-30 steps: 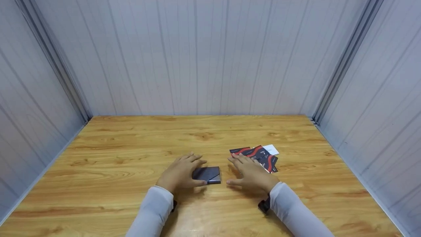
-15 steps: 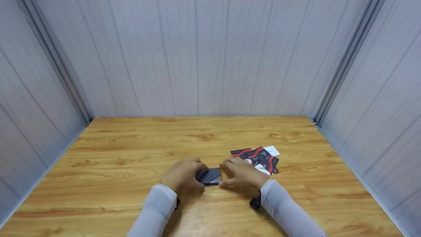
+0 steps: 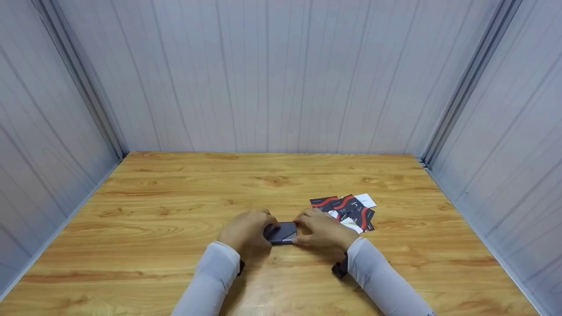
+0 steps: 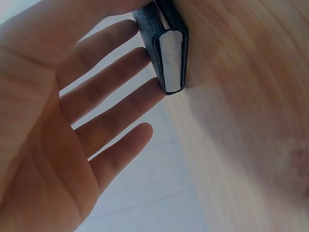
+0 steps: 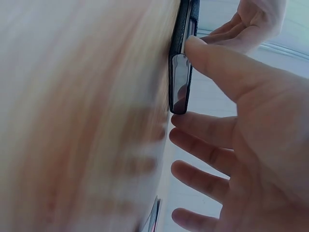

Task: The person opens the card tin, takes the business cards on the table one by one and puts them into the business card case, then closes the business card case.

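A dark, flat card case with a leather-like cover and shiny metal ends lies on the wooden table between both hands. My left hand grips its left part, thumb on the near edge and fingers along the far edge. In the left wrist view, several fingertips touch the side of the case, while the little finger stands apart. At its right end my right hand pinches the case between thumb and index finger. The right wrist view shows the case lying low at the tabletop, with the other right fingers free of it.
A loose pile of black, red and white business cards lies just beyond and right of the right hand. Pale panel walls enclose the wooden table at the back and sides.
The right hand has moved left to the end of the case and taken hold of it. The left fingers have closed in around its left part. The cards have stayed put.
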Tool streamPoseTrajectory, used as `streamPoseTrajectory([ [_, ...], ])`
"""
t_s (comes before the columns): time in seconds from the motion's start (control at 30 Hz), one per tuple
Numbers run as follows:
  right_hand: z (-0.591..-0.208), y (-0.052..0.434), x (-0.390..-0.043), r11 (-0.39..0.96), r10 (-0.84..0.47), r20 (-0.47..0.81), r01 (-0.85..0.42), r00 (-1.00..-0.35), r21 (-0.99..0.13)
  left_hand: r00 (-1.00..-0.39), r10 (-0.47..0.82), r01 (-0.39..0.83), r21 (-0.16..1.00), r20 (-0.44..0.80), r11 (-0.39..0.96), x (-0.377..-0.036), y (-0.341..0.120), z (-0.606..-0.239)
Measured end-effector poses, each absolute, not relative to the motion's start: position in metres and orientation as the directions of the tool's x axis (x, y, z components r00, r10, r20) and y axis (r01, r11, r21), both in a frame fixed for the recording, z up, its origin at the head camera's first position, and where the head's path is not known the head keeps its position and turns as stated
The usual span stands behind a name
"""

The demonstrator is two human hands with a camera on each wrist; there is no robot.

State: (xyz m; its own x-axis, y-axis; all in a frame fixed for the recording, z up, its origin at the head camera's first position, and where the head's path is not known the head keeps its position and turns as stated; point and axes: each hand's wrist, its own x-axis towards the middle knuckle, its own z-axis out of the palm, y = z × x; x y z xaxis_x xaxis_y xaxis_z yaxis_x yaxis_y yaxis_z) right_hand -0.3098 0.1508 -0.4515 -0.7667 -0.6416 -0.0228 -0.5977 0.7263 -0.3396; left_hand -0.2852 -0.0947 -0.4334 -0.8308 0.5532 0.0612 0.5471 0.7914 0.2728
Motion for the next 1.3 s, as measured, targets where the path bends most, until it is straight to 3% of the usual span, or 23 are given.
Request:
streamPoseTrajectory([
  [0.3,-0.4528,0.1514,-0.3108,0.708,-0.644,-0.048,-0.571,-0.764,-0.416,-0.845,0.533,0.520,0.321,0.053,0.792,-0.2845,-0.0932,-0.4332],
  [0.73,-0.4537,0.1519,-0.3087,0.689,-0.655,-0.020,-0.586,-0.755,-0.426,-0.824,0.564,0.548,0.331,0.054,0.769,-0.2878,-0.0920,-0.4329],
  [1.3,-0.4534,0.1515,-0.3106,0.720,-0.625,-0.062,-0.544,-0.778,-0.430,-0.852,0.522,0.495,0.383,0.038,0.780,-0.2880,-0.0931,-0.4338],
])
